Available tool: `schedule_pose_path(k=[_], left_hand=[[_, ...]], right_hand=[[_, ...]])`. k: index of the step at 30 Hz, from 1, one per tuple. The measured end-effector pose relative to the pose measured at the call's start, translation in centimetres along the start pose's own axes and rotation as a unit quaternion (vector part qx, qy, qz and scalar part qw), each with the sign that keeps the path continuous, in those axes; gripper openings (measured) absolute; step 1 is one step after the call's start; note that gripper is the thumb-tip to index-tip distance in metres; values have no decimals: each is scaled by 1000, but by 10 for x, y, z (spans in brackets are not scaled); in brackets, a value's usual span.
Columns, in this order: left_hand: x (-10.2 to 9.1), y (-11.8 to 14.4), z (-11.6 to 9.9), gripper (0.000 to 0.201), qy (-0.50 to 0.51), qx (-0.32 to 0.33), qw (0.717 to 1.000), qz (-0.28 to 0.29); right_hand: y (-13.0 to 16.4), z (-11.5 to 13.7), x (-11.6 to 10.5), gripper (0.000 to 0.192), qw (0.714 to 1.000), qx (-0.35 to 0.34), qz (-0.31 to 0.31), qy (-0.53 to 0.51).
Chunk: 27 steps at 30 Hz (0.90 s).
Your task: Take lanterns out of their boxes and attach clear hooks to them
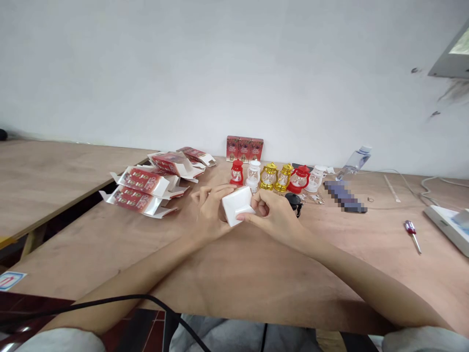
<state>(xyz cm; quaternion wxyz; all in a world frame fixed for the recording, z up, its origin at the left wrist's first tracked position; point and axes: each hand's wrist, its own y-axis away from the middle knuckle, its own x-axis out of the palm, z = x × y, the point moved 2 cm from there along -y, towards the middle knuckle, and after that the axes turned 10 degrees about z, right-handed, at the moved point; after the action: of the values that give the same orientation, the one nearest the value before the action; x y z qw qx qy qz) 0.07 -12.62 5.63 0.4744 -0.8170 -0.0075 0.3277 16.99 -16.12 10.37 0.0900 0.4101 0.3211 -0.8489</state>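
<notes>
I had the small white box [238, 205] between both hands, just above the tabletop [234, 264] and in front of the row of toy lanterns [278, 177]. My left hand [210, 210] cupped its left side with the fingers curled round it, and my right hand [273, 211] pinched its near right corner between thumb and fingers; both grips were closed on it, neither hand flat or slack.

The card looked thin, so I judged that too hard a squeeze at that corner could crease it or pop a flap. The lanterns stood close behind my knuckles, and a push forward could have tipped one into its neighbours. The small black piece [293, 200] lay just beside my right hand and could have been knocked aside. A dark cable [110, 302] ran across the near edge by my left forearm, where it might have snagged.

The flat red cartons [146, 188] to the left and the three red boxes [245, 148] by the wall bore print, too small to read. A screwdriver [412, 233] lay well apart on the right.
</notes>
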Motion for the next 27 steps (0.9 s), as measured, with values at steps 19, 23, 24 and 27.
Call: schedule_pose_path(k=[19,23,24,27], left_hand=[[2,-3,3,52,104,-34,994,28],[4,-3,5,50,131,-9,990,49],[4,-3,5,51,118,8,992,54],[3,-4,6,61,47,48,997,45]], right_hand=[[5,-2,-11,34,876,-301,-54,372],[5,-5,-8,35,847,-301,-66,434],[5,-6,-7,35,844,-297,-70,440],[8,-7,-3,33,840,-285,-111,448]])
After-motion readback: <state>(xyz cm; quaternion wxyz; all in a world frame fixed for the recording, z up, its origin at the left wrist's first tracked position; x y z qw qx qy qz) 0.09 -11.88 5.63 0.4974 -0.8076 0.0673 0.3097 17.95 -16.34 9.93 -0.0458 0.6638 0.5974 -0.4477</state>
